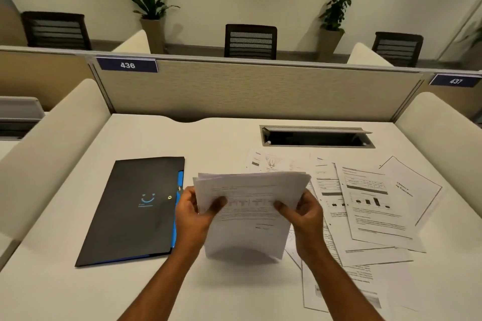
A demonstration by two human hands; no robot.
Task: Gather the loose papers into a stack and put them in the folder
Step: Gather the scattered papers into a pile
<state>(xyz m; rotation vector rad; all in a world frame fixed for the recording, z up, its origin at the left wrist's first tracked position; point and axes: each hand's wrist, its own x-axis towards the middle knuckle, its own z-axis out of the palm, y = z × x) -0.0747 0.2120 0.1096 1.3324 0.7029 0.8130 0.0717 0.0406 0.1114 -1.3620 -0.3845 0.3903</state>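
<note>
I hold a stack of white printed papers (247,219) upright above the desk, its lower edge near the tabletop. My left hand (194,216) grips its left side and my right hand (303,219) grips its right side, thumbs on the front sheet. A black folder (133,214) with a blue inner edge and a smile logo lies shut on the desk just left of my left hand. Several loose printed sheets (370,206) lie scattered and overlapping on the desk to the right, partly hidden behind the stack and my right forearm.
A white desk (78,289) is bounded by a beige partition (247,88) at the back and padded side dividers. An open cable tray slot (317,137) sits at the back right. Chairs and potted plants stand beyond the partition.
</note>
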